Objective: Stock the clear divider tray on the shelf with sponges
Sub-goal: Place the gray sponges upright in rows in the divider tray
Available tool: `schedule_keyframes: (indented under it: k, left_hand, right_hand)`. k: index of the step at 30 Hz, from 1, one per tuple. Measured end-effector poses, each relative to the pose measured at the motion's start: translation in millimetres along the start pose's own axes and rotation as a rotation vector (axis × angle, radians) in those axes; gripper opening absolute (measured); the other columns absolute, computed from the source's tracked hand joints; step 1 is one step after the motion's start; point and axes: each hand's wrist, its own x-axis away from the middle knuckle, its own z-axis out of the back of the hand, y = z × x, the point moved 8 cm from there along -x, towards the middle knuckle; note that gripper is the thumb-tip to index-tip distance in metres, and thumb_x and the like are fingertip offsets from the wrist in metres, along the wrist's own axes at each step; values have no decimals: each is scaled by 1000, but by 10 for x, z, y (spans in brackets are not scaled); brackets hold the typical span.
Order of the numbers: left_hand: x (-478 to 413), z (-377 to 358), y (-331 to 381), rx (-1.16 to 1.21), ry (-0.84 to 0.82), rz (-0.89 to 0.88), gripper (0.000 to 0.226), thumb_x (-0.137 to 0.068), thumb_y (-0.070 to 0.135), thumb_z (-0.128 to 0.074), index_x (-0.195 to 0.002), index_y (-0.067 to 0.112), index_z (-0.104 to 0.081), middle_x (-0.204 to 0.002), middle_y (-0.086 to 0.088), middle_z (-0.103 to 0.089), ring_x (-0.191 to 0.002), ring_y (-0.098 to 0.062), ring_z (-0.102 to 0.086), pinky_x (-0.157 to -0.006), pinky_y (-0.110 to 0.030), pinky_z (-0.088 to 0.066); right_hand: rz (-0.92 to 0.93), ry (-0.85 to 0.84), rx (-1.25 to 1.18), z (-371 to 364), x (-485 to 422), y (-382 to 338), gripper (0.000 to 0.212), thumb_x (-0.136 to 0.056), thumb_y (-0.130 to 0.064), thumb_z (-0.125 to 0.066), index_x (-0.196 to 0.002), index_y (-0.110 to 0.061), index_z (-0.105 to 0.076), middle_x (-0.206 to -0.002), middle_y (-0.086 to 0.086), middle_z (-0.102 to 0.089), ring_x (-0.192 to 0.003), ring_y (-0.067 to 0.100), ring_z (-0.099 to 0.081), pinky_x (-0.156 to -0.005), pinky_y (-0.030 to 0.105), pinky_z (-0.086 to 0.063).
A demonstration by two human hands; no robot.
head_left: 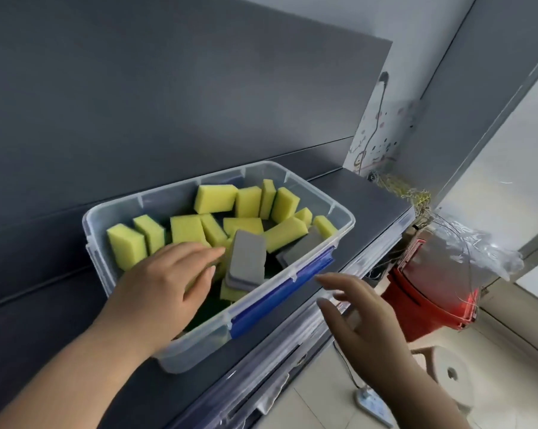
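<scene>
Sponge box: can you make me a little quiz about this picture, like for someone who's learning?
1. True or false: the right hand is holding something.
2. What colour is the latch on the clear bin? A red, B blue, C green.
3. Fill in: the left hand reaches into the bin beside a sponge with a ____ top.
Key: 1 false; 2 B; 3 grey.
</scene>
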Motion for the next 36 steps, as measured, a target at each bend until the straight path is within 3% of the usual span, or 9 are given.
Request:
schedule_keyframes:
  k: [6,9,13,17,19,21,24,30,36]
  left_hand:
    - [-31,104,-394,-46,73,213,37,-87,32,-43,-110,17,-68,-104,6,-64,-90,-3,-55,-71,-25,-52]
    - [5,222,-512,-99,125,328,37,-87,34,-43,-113,20,-66,-105,17,-59,-92,-3,-56,-78,-26,-51]
    - [76,304,-456,-177,158,504,37,-87,36,-43,-115,24,-65,-107,21,-56,-97,1,-54,-86,-9,-39]
    - [106,247,-266,-279,162,631,37,-88,36,-42,-114,25,-65,-105,15,-60,-96,1,-54,-81,-18,-43]
    - [130,237,-159,-321,180,695,37,-88,36,-41,-114,26,-65,-104,15,-60,-97,1,-53,-80,-19,-42]
    - [148,200,-36,-360,185,735,36,-88,36,-41,-114,27,-65,-104,15,-60,-96,1,-53,-80,-19,-42]
    - [140,141,160,-439,168,775,36,-89,35,-41,-115,27,-64,-104,15,-60,-95,1,-53,-76,-18,-44]
    - [-31,-48,313,-473,86,819,36,-88,35,-40,-114,29,-64,-102,17,-60,-88,-3,-57,-64,-28,-53]
    - [-651,-507,222,-501,-107,697,38,-86,38,-37,-107,30,-68,-97,17,-65,-85,-7,-62,-61,-30,-56]
  right_hand:
    - [213,-224,-44,-360,-1003,-95,29,-88,-19,-60,-110,-38,-56,-106,-28,-53,-101,-12,-48,-85,2,-35]
    - [369,-522,35,-800,-1367,-251,32,-91,-17,-55,-119,-33,-55,-119,-19,-52,-113,-4,-44,-94,9,-34]
    - [624,-1043,279,-1321,-1393,-348,53,-86,-14,-54,-130,-41,-43,-140,-16,-39,-129,7,-33,-105,27,-33]
    - [906,-1292,459,-1452,-1261,-392,45,-81,-31,-61,-124,-34,-49,-128,-7,-50,-121,18,-40,-98,40,-35]
    - [1155,-1275,579,-1511,-1161,-415,38,-79,-39,-62,-115,-29,-55,-111,-3,-57,-108,23,-45,-90,44,-35]
    - [1322,-1185,648,-1588,-1134,-368,53,-77,-44,-66,-125,-29,-48,-114,-2,-54,-108,22,-43,-91,44,-33]
    - [1365,-1104,494,-1573,-1188,-378,69,-73,-49,-68,-133,-35,-37,-119,-5,-47,-110,18,-38,-90,38,-33]
    - [940,-919,-95,-1162,-1816,-459,67,-61,-51,-77,-115,-34,-41,-111,-12,-46,-105,7,-42,-94,28,-39]
    - [463,-588,-343,-500,-2659,223,46,-68,-43,-75,-94,-25,-43,-83,-15,-54,-76,1,-53,-60,12,-40]
